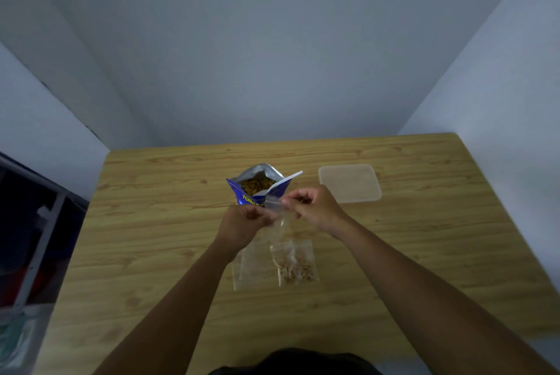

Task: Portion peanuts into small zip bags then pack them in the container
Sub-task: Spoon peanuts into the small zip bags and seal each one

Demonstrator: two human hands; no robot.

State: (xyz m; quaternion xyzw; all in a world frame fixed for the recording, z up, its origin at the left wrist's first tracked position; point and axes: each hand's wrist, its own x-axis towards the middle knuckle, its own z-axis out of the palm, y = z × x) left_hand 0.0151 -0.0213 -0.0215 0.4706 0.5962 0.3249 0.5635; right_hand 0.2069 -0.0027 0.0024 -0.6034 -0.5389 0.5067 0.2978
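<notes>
Now both grips, left hand (242, 223) & right hand (312, 208), pinch empty zip bag (277, 217) betw. them.

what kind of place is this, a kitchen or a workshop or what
Probably a plain room at home or a small office, not clearly a kitchen. A wood-grain table sits in a corner of bare pale walls, with a metal-framed shelf at the left. Nothing like a sink or stove shows.

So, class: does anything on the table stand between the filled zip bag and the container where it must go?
Nothing visible does. The filled zip bag lies flat near the table's front; the container sits farther back to the right, bare wood between them. Its lid seems on, though. The right hand hovers above that path, not resting on it.
</notes>
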